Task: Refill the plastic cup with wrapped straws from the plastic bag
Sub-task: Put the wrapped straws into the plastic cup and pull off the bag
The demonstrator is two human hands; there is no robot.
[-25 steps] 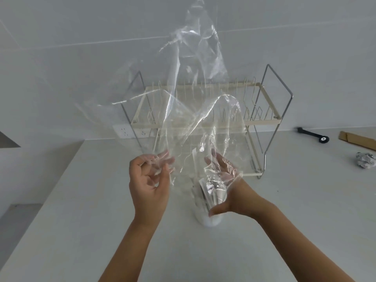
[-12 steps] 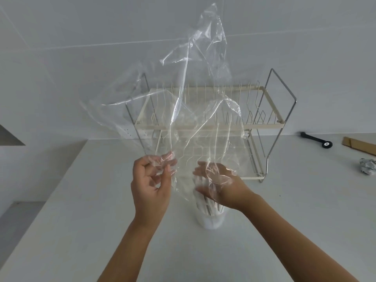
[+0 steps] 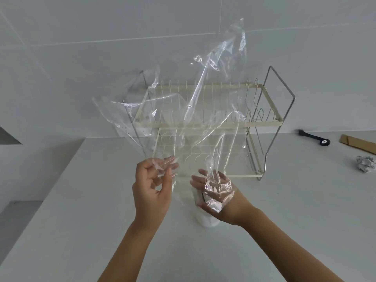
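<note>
A large, clear, crumpled plastic bag (image 3: 203,110) hangs in the air in front of me. My left hand (image 3: 151,190) pinches its lower edge between thumb and fingertips. My right hand (image 3: 234,208) is spread just above the white plastic cup (image 3: 207,220), fingers apart, with a fold of the bag draped over it. The cup stands on the white table (image 3: 81,220), mostly hidden behind that hand. Wrapped straws (image 3: 198,197) show dimly in the cup's mouth, by the thumb. I see no straws inside the bag.
A two-tier cream wire dish rack (image 3: 270,119) stands right behind the bag and cup. At the far right lie a black tool (image 3: 314,137), a cardboard strip (image 3: 358,140) and a crumpled foil ball (image 3: 365,163). The table's left edge drops off to the floor.
My right hand has gone from curled down around the cup's mouth to spread flat above it. The bag has sagged slightly. My left hand keeps its pinch.
</note>
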